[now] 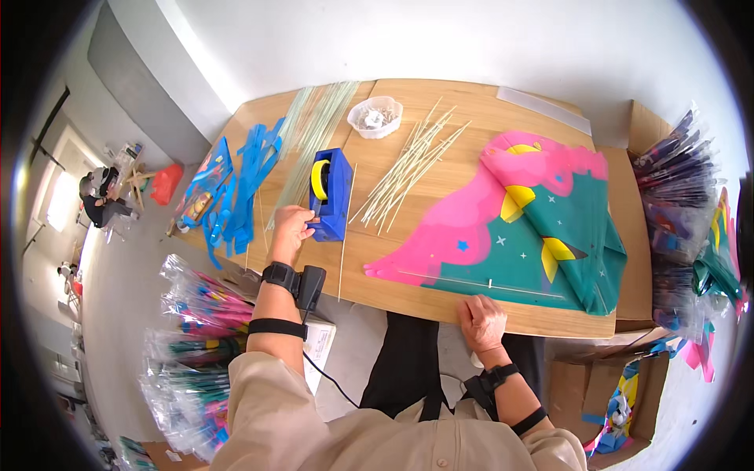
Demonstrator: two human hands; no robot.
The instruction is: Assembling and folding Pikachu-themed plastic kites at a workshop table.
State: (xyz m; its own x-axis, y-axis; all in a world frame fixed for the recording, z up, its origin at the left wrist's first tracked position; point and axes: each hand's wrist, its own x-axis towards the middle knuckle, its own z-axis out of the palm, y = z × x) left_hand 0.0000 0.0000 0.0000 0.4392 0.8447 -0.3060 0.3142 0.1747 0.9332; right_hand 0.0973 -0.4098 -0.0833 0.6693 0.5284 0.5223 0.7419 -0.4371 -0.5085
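Observation:
My left hand (290, 226) is closed, fingers pinched together at the cutter end of a blue tape dispenser (338, 192). A yellow-cored roll of tape (320, 180) sits in it; what is between my fingertips is too small to make out. At the table's front edge, my right hand (481, 320) is curled closed, its inner side hidden. Just beyond it lies a pink and green printed fabric piece (471, 228), partly folded over on the right. A thin pale rod (471, 282) with a small white fitting (491, 283) lies along its near edge.
Thin sticks (408, 169) and pale green rods (314, 118) lie on the wooden table (440, 98), near a white bowl (375, 118) of small parts. Blue strips (251, 180) are at left. Bagged pieces (188, 392) hang below left; cardboard boxes (628, 275) stand right.

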